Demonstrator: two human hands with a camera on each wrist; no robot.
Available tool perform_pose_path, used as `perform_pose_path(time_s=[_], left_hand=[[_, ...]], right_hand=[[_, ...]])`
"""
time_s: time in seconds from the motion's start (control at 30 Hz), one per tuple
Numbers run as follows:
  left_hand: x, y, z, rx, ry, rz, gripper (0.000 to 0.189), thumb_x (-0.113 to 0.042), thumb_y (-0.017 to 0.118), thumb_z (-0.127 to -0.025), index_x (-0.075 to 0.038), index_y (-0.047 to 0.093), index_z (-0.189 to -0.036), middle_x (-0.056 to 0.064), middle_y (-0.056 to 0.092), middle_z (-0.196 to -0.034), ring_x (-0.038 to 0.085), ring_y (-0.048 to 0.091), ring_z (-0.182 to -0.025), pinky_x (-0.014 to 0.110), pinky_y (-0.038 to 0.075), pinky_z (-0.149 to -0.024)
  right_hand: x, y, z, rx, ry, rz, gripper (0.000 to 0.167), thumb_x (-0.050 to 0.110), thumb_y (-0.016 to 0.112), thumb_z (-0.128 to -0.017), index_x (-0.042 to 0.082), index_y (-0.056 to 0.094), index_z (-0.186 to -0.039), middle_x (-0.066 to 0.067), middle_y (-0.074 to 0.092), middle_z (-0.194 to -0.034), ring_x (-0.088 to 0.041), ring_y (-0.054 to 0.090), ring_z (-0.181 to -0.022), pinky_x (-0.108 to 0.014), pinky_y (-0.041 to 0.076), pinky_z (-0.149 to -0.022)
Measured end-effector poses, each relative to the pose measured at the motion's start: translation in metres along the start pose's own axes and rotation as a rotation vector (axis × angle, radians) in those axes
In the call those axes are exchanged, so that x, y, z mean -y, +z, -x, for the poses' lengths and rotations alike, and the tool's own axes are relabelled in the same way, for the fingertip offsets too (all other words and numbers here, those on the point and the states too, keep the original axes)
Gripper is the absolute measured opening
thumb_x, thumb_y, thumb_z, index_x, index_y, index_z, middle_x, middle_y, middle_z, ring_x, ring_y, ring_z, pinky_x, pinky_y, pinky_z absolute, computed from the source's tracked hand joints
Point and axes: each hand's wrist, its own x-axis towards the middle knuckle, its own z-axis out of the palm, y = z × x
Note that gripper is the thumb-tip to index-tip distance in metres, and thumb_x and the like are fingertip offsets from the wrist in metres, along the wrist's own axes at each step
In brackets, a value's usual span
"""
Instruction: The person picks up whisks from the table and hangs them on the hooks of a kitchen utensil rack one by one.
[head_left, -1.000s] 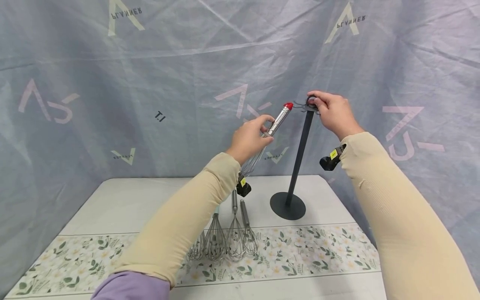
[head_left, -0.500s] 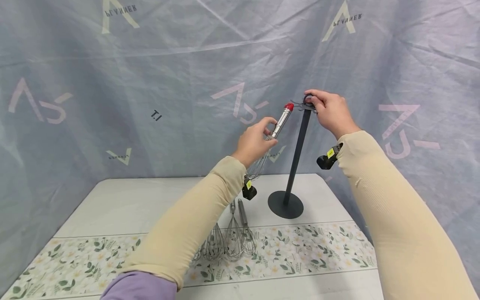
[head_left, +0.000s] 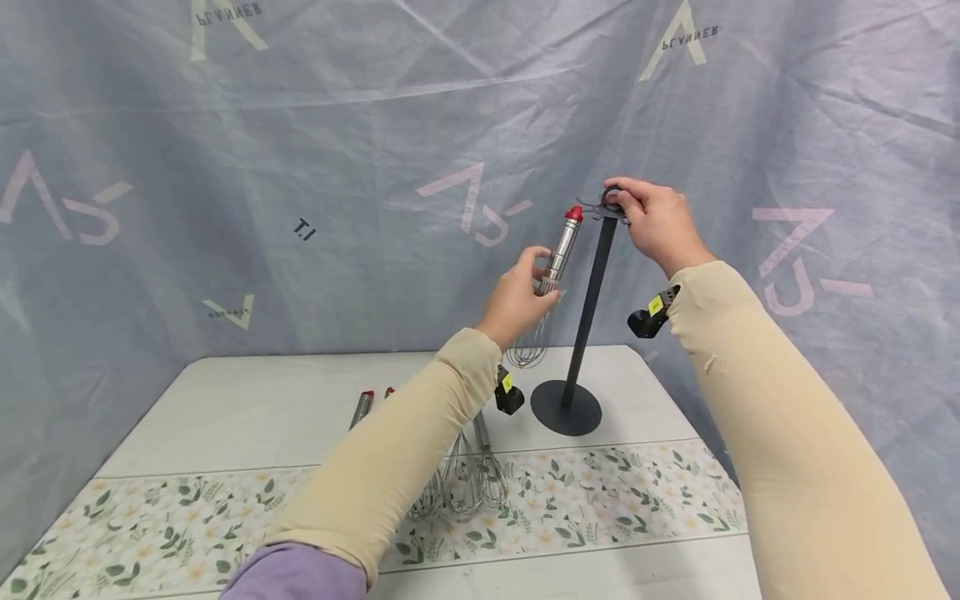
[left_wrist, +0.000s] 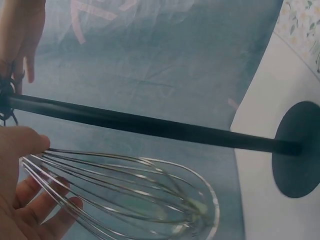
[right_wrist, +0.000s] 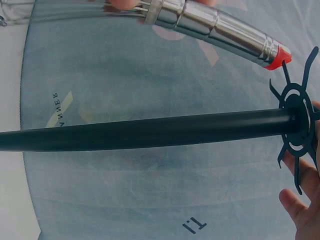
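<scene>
In the head view my left hand [head_left: 517, 298] holds a wire whisk [head_left: 562, 248] where its steel handle meets the wires, thumb on one side and fingers on the other. The whisk hangs wires down, slightly tilted. Its red end cap [right_wrist: 279, 57] is at the tip of one hook of a dark utensil stand [head_left: 589, 308]; whether the hook passes through it is hard to tell. My right hand [head_left: 662, 221] pinches the ring on top of this stand, above its hooked crown [right_wrist: 298, 120]. In the left wrist view the wires [left_wrist: 135, 192] spread beyond my thumb.
Several more whisks [head_left: 461, 479] lie on the white table [head_left: 262, 400], partly hidden by my left forearm. A floral strip [head_left: 600, 492] crosses the table. The stand's round base [head_left: 566, 408] is near the back right edge, before a grey-blue cloth [head_left: 337, 208].
My left hand has shifted right and down along the whisk, which now hangs more upright with its cap at the hook. My right hand keeps its hold on the ring.
</scene>
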Motion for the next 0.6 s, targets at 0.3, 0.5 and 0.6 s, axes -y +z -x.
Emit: perform_pose_path(time_s=[0.3, 0.5, 0.6], left_hand=[[0.024, 0.020, 0.018, 0.096, -0.113, 0.083, 0.062, -0.018, 0.073, -0.094, -0.017, 0.042, -0.148, 0.008, 0.065, -0.120, 0.020, 0.064, -0.103, 0.037, 0.054, -0.083], [0.051, 0.037, 0.034, 0.183, -0.205, 0.098, 0.074, -0.021, 0.073, -0.095, -0.015, 0.032, -0.156, 0.013, 0.059, -0.135, 0.027, 0.059, -0.122, 0.039, 0.053, -0.093], [0.065, 0.043, 0.043, 0.215, -0.238, 0.110, 0.073, -0.021, 0.070, -0.096, -0.013, 0.030, -0.157, 0.017, 0.057, -0.137, 0.029, 0.060, -0.122, 0.041, 0.053, -0.094]], right_hand=[[0.000, -0.002, 0.001, 0.009, 0.010, -0.029, 0.042, 0.036, 0.037, -0.110, 0.033, 0.050, -0.151, 0.001, 0.062, -0.140, -0.028, 0.040, -0.069, -0.036, 0.036, -0.057], [-0.001, -0.001, 0.002, 0.013, 0.009, -0.038, 0.043, 0.037, 0.037, -0.110, 0.031, 0.049, -0.151, 0.000, 0.062, -0.140, -0.028, 0.039, -0.068, -0.035, 0.035, -0.056], [-0.001, 0.000, 0.003, 0.009, 0.009, -0.037, 0.043, 0.036, 0.038, -0.110, 0.032, 0.049, -0.151, 0.000, 0.062, -0.140, -0.028, 0.039, -0.067, -0.035, 0.035, -0.055]])
